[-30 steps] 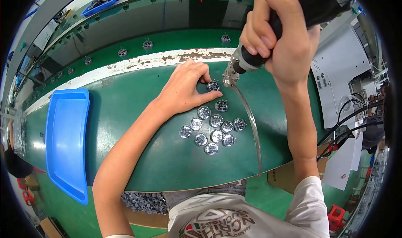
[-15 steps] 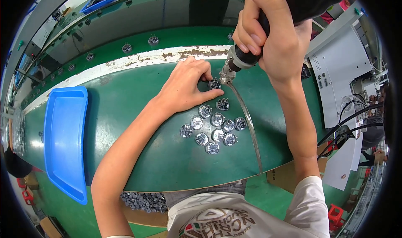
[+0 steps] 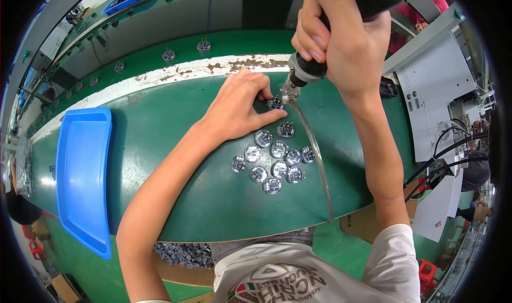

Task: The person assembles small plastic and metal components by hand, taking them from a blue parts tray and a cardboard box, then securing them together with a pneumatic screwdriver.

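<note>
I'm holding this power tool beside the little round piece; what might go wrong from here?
The metal tip of the power tool is close to the left hand, so a slip might hurt the fingertips.

The round piece appears steadied only between thumb and fingers, so it might twist.

The clear tube runs close beside the loose pieces, so a swing of the right hand might disturb them.

Worn on the head, left in a side-by-side pair. Looks steeply down and forward over the printed shirt (image 3: 277, 273), across the green-topped workbench (image 3: 213, 202), to the conveyor belt (image 3: 240, 44) beyond. Sits near, yet spans wide through a fisheye lens, bending straight edges.
</note>
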A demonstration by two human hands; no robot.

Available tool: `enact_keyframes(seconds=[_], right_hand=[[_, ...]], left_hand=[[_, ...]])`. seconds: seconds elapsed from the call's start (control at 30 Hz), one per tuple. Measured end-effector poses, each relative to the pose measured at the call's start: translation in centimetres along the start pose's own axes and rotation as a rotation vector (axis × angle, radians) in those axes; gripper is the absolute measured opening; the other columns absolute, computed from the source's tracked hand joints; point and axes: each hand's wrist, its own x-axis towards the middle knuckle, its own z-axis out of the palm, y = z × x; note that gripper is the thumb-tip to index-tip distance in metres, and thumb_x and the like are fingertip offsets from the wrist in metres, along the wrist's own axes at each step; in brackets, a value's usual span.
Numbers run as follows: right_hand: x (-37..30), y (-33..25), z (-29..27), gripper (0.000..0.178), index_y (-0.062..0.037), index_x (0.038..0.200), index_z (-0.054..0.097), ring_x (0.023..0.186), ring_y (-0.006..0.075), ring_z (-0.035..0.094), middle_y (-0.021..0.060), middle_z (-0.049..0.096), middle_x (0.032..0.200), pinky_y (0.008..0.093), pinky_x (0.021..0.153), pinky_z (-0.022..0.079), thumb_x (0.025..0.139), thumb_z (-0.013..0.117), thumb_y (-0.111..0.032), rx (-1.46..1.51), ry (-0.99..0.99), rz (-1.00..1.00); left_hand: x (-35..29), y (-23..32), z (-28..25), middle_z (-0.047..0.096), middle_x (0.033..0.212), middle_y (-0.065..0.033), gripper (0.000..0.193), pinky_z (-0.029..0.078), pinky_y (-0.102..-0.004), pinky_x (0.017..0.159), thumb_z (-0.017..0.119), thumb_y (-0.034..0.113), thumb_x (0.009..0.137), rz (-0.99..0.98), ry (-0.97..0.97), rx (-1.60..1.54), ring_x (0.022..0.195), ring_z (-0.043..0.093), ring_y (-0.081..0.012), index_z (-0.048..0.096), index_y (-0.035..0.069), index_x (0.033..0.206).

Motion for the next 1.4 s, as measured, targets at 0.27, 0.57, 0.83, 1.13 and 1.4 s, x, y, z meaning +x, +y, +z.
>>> enact_keyframes(seconds=[0.27,0.57,0.83,1.13,1.4], right_hand=[[-1.2,-2.1,2.7,0.017,-0.0047,0.094,0.052,0.035,0.0086,0.037,-0.0013,0.041,0.049,0.0260,0.036,0.033,0.104,0.058,-0.017,0.153,0.225,0.029],[-1.2,-6.7,2.8,0.019,-0.0047,0.093,0.046,0.032,0.0119,0.033,0.0012,0.036,0.045,0.0282,0.034,0.032,0.100,0.055,-0.021,0.221,0.401,0.027],[-0.2,-6.5,0.0,0.022,-0.0023,0.090,0.048,0.036,0.0107,0.037,0.0015,0.040,0.049,0.0268,0.039,0.035,0.099,0.061,-0.018,-0.051,0.225,0.052],[-0.4,-4.4,0.1,0.025,-0.0048,0.081,0.048,0.037,0.0085,0.037,-0.0003,0.042,0.050,0.0250,0.038,0.032,0.099,0.063,-0.015,0.022,0.161,-0.065],[-0.2,-1.3,0.0,0.024,-0.0061,0.081,0.052,0.038,0.0065,0.038,-0.0023,0.044,0.053,0.0246,0.038,0.029,0.102,0.062,-0.013,0.030,0.028,-0.074]], left_hand=[[-0.7,0.1,-0.8,0.058,0.087,-0.0096,0.045,0.046,-0.0383,0.083,0.091,0.035,0.073,0.012,-0.066,0.038,0.088,0.056,-0.0267,0.062,0.006,0.089],[2.6,-5.7,-6.0,0.065,0.100,-0.0157,0.056,0.053,-0.0437,0.083,0.088,0.044,0.077,-0.349,0.285,0.344,0.096,0.064,-0.0331,0.064,0.002,0.104],[4.6,-7.3,-4.7,0.073,0.094,-0.0167,0.032,0.054,-0.0468,0.084,0.080,0.030,0.078,-0.252,0.307,0.489,0.094,0.067,-0.0356,0.074,0.001,0.091],[1.0,-1.4,-0.5,0.071,0.104,-0.0083,0.032,0.046,-0.0394,0.098,0.085,0.025,0.081,0.067,-0.045,-0.039,0.106,0.060,-0.0275,0.076,0.007,0.106],[0.9,-1.3,-0.2,0.071,0.102,-0.0051,0.028,0.043,-0.0403,0.094,0.087,0.024,0.078,0.069,-0.031,-0.079,0.101,0.060,-0.0264,0.076,0.005,0.095]])
